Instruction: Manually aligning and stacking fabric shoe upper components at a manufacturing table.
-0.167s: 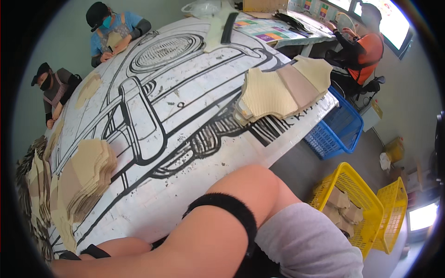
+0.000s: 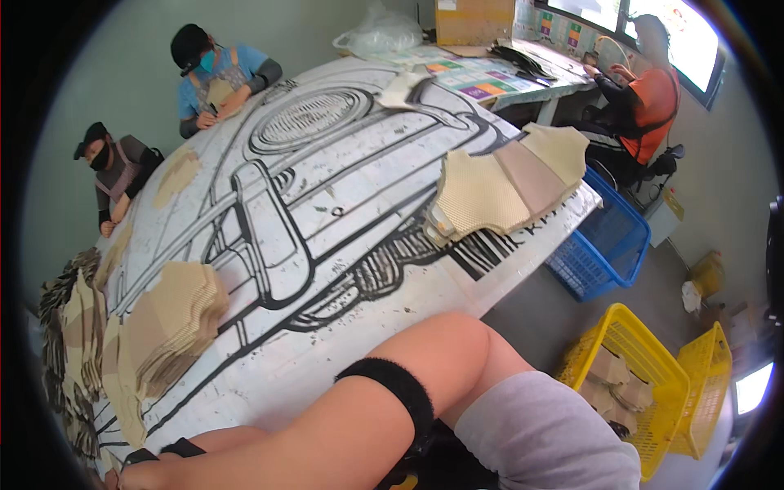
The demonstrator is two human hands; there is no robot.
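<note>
White desk (image 2: 278, 351) under bold black line drawing, against grey-green wall (image 2: 106, 73). Far left, layered brown-and-beige pieces (image 2: 82, 343). Lower left, hands (image 2: 137, 476) mostly cut off by the rim, fingers too hidden to tell open from closed. Just above them, on the desk, tall stack of beige pieces (image 2: 175, 318). Farther back, co-worker in blue (image 2: 192, 102). Right of centre, second beige stack (image 2: 482, 192) near the desk's corner. Then blue basket (image 2: 592, 265), yellow basket (image 2: 674, 408) holding similar pieces, person in orange (image 2: 653, 114).
</note>
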